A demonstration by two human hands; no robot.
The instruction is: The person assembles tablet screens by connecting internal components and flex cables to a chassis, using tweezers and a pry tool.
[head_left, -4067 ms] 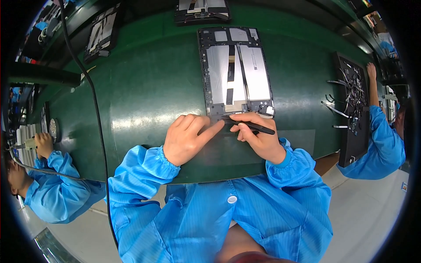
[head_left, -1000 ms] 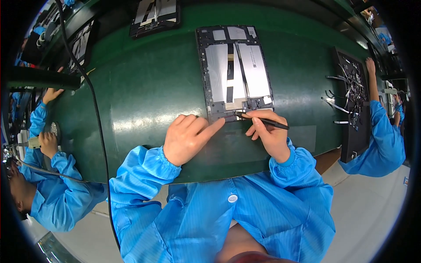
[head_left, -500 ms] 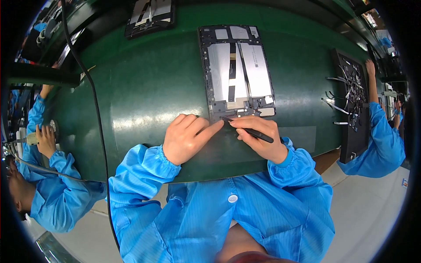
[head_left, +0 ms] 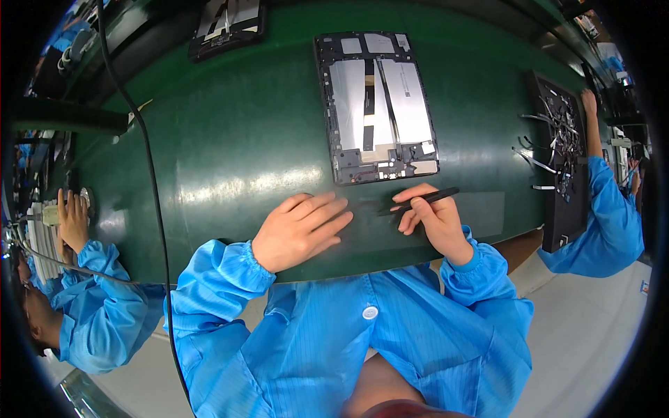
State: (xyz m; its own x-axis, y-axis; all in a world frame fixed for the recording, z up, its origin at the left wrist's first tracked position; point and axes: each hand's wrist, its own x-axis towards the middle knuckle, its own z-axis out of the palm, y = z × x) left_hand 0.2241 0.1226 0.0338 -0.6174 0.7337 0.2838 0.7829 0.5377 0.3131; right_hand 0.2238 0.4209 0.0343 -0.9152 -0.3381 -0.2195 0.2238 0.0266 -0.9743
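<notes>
A tablet without its back cover (head_left: 348, 104) lies on the green work surface in front of me, its silver batteries, black ribbon cables and lower circuit parts exposed. My left hand (head_left: 301, 230) is just below its lower left corner, fingers stretched out and slightly apart, holding nothing. Black tweezers (head_left: 437, 196) are pinched between the thumb and fingers of my right hand (head_left: 437, 221), below the tablet's lower right corner. Their tips point left and are blurred; both hands are apart from the tablet.
Another opened tablet (head_left: 226, 31) lies at the far left. A black tray (head_left: 566, 209) with many small cable parts stands at the right, some cables hanging over its edge. A black cord (head_left: 155, 174) runs down the left side. Co-workers in blue sleeves (head_left: 610, 209) sit on both sides.
Both hands have drawn back from the tablet's lower edge. My left fingers have straightened, and the right hand has moved right with the tweezers. The tablet appears slightly higher in view.
</notes>
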